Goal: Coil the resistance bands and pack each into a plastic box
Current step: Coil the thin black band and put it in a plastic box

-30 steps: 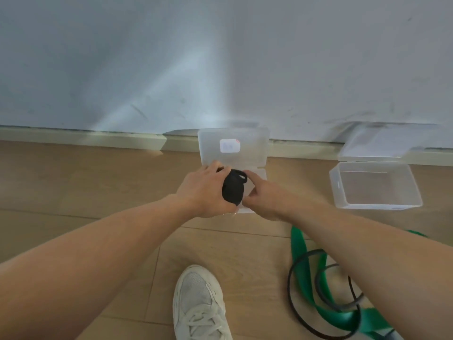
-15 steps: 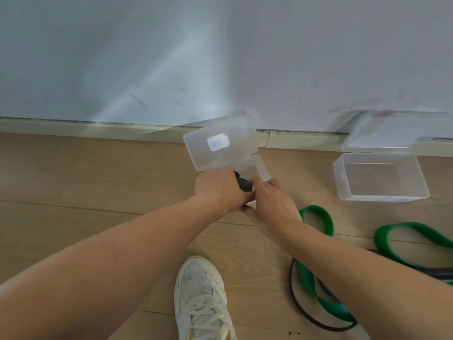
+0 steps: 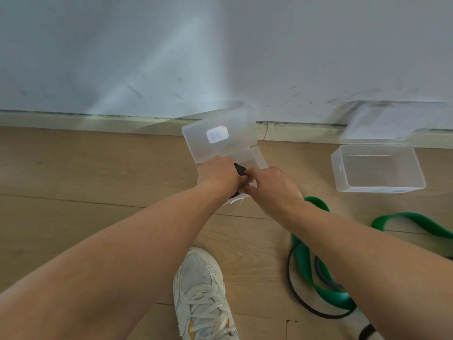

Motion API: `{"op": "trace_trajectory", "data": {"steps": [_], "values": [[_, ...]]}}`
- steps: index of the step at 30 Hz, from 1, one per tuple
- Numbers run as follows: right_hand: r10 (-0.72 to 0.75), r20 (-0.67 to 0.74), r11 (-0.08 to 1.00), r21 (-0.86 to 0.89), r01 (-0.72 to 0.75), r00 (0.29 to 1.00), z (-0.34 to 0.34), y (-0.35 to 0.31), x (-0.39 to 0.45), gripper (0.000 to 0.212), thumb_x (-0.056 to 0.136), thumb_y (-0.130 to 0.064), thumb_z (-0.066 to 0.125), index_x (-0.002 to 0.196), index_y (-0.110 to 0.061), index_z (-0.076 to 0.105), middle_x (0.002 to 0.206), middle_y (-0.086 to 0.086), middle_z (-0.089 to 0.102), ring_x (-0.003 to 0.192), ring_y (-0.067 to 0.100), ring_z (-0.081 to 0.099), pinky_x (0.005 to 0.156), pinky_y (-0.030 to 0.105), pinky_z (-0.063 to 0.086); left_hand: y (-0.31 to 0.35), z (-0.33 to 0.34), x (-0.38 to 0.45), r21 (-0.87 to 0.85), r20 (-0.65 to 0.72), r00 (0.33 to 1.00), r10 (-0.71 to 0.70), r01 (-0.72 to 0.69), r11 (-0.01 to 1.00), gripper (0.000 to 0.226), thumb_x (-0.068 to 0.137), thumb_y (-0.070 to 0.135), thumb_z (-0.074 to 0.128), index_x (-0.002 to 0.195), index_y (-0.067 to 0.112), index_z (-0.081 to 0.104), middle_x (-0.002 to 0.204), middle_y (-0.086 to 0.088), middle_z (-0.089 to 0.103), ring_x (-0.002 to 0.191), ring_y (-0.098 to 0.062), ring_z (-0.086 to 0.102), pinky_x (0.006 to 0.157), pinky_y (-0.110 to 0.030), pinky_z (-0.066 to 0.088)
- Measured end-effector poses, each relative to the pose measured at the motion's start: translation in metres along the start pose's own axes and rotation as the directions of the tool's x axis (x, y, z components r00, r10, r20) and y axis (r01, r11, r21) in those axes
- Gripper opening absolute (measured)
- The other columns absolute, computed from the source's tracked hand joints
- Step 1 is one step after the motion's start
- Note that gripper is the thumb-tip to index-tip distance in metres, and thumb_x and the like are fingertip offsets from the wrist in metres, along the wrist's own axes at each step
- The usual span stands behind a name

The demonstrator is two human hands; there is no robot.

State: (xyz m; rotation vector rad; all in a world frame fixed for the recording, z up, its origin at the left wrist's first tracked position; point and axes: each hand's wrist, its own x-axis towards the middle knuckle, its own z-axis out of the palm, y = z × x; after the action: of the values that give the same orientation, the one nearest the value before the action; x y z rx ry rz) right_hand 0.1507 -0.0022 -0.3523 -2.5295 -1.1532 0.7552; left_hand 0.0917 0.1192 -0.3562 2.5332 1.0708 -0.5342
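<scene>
Both my hands, left hand [image 3: 218, 175] and right hand [image 3: 272, 185], press the black band [image 3: 239, 169] into the open box [image 3: 257, 158]; beside it, the green band [image 3: 304, 263] and the empty box [image 3: 377, 168] wait.

Left hand [image 3: 219, 174]: knuckles up, fingers curled down, forearm toward 1 o'clock.
Right hand [image 3: 272, 184]: fingers curled, touching left, forearm toward 11 o'clock.

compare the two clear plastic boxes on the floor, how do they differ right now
The left box sits skewed to the wall, while the right box sits nearly square to it. The left box has a coiled black band being pressed in by the left hand and right hand; the right box is empty and untouched. The left box's lid carries a white label; the right's shows none. Both are clear, open, lids hinged up.
</scene>
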Motion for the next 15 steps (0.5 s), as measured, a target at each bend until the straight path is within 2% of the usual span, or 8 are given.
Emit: {"op": "trace_trajectory", "data": {"steps": [3, 5, 7, 9, 12, 15], "values": [[-0.005, 0.019, 0.999, -0.046, 0.006, 1.000, -0.007, -0.002, 0.007, 0.030, 0.092, -0.040, 0.063, 0.114, -0.020, 0.066, 0.103, 0.005, 0.068, 0.090, 0.024, 0.061, 0.065, 0.033, 0.038, 0.001, 0.004, 0.003, 0.002, 0.004, 1.000, -0.009, 0.009, 1.000, 0.044, 0.086, 0.056, 0.063, 0.071, 0.017, 0.051, 0.070, 0.000, 0.054, 0.074, -0.025, 0.062, 0.065, -0.032, 0.047], [-0.020, 0.033, 0.995, -0.097, 0.023, 0.999, -0.013, -0.003, 0.009, 0.033, 0.091, -0.042, 0.066, 0.115, -0.020, 0.065, 0.106, 0.004, 0.068, 0.092, 0.026, 0.061, 0.066, 0.032, 0.038, 0.001, 0.005, 0.004, 0.002, 0.028, 1.000, -0.008, 0.008, 1.000, 0.043, 0.087, 0.058, 0.062, 0.080, 0.015, 0.059, 0.072, 0.000, 0.057, 0.076, -0.024, 0.063, 0.068, -0.033, 0.048], [-0.050, 0.040, 0.986, -0.155, 0.056, 0.998, -0.016, -0.004, 0.012, 0.036, 0.090, -0.044, 0.067, 0.117, -0.020, 0.064, 0.106, 0.006, 0.068, 0.095, 0.028, 0.063, 0.068, 0.033, 0.040, -0.005, 0.002, 0.006, -0.027, 0.099, 0.995, 0.022, -0.020, 0.999, 0.047, 0.087, 0.063, 0.060, 0.090, 0.016, 0.064, 0.078, 0.000, 0.060, 0.080, -0.024, 0.063, 0.068, -0.033, 0.047], [-0.087, 0.049, 0.971, -0.221, 0.096, 0.995, -0.017, -0.004, 0.013, 0.037, 0.091, -0.047, 0.067, 0.118, -0.022, 0.063, 0.102, 0.004, 0.069, 0.091, 0.027, 0.063, 0.069, 0.033, 0.043, -0.016, -0.011, 0.006, -0.127, 0.240, 0.967, 0.084, -0.055, 0.990, 0.042, 0.087, 0.062, 0.063, 0.089, 0.020, 0.063, 0.083, 0.000, 0.061, 0.087, -0.023, 0.062, 0.072, -0.032, 0.046], [-0.137, 0.045, 0.953, -0.266, 0.144, 0.990, -0.016, -0.003, 0.014, 0.036, 0.093, -0.047, 0.064, 0.121, -0.025, 0.061, 0.097, 0.001, 0.068, 0.085, 0.025, 0.061, 0.068, 0.033, 0.044, -0.036, -0.032, 0.005, -0.327, 0.459, 0.875, 0.154, 0.005, 0.945, 0.026, 0.083, 0.036, 0.076, 0.103, 0.021, 0.069, 0.099, -0.003, 0.068, 0.098, -0.023, 0.063, 0.074, -0.028, 0.047], [-0.218, 0.053, 0.926, -0.303, 0.224, 0.974, -0.014, 0.000, 0.012, 0.034, 0.096, -0.043, 0.061, 0.124, -0.024, 0.058, 0.086, -0.001, 0.061, 0.078, 0.025, 0.059, 0.069, 0.035, 0.049, -0.041, -0.031, 0.005, -0.251, 0.437, 0.880, 0.183, -0.075, 0.965, 0.040, 0.078, 0.017, 0.079, 0.116, 0.022, 0.069, 0.106, -0.002, 0.070, 0.100, -0.023, 0.064, 0.070, -0.027, 0.049]]}}
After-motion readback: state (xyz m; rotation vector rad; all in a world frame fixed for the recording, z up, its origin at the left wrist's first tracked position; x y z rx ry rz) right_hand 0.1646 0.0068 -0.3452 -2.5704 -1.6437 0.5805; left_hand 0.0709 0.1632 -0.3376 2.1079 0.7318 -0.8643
